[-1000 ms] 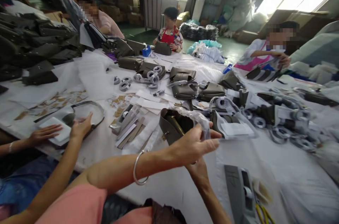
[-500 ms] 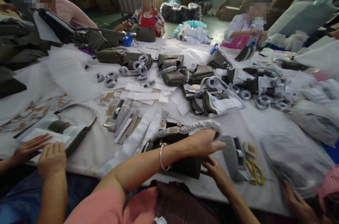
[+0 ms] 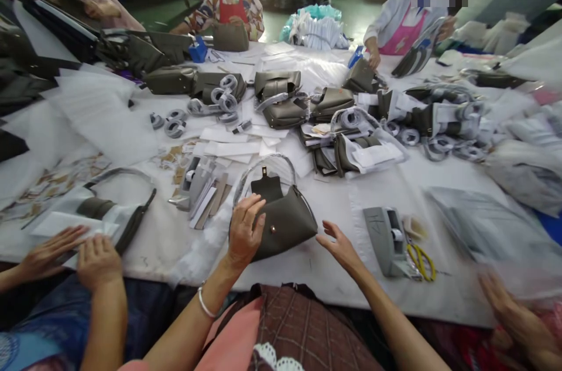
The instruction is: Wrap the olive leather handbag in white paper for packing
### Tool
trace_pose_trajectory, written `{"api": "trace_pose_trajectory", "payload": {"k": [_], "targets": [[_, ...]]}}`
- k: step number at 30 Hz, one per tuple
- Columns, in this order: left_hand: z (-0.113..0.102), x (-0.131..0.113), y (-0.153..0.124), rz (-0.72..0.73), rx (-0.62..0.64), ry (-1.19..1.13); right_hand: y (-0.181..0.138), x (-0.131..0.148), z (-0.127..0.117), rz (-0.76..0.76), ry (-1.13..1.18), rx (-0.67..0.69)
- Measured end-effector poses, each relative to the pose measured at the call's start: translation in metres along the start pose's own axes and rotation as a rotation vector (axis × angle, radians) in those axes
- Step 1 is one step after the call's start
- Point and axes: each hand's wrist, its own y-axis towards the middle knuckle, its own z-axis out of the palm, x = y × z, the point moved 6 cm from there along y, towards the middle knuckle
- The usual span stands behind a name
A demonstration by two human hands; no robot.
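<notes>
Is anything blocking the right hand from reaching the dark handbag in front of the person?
Nothing visible does: the right hand is close beside the dark handbag, at its right corner. The grey tape dispenser sits on the hand's other side.

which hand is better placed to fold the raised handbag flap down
Left hand, likely: it is close to the raised flap; the right hand is farther off, beside the handbag.

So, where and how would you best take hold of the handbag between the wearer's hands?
Probably by the handle of the handbag, at mid-arch, from above: it curves out beyond the open flap, leaving a loop to grasp through.
</notes>
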Motion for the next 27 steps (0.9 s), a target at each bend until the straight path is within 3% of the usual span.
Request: {"api": "trace_pose_trajectory", "payload": {"k": [3,5,8,10,12,15,18,21,24,27], "targets": [[-0.008,0.037,-0.018,-0.167,-0.078,0.107,0.019,0.016,0.027,-0.035,0.052,0.068],[-0.007,0.078,-0.037,-0.397,-0.101,0.073,0.028,0.022,0.039,-0.021,0.099,0.077],[0.009,0.131,-0.070,-0.826,-0.026,-0.146,0.037,0.028,0.050,0.075,0.166,0.063],[0.022,0.142,-0.083,-1.023,0.032,-0.317,0.037,0.033,0.053,0.160,0.235,0.070],[0.029,0.136,-0.085,-1.076,0.046,-0.457,0.032,0.039,0.051,0.202,0.299,0.070],[0.034,0.112,-0.074,-0.968,0.063,-0.587,0.014,0.040,0.034,0.144,0.384,0.028],[0.047,0.093,-0.065,-0.826,0.149,-0.551,-0.014,0.015,0.009,0.108,0.415,-0.019],[0.067,0.080,-0.062,-0.694,0.247,-0.315,-0.042,-0.026,-0.023,0.124,0.117,-0.201],[0.076,0.054,-0.058,-0.398,0.284,-0.065,-0.066,-0.024,-0.043,-0.185,-0.363,-0.397],[0.079,0.013,-0.065,0.040,0.418,0.056,-0.081,0.008,-0.024,-0.567,-0.717,-0.327]]}}
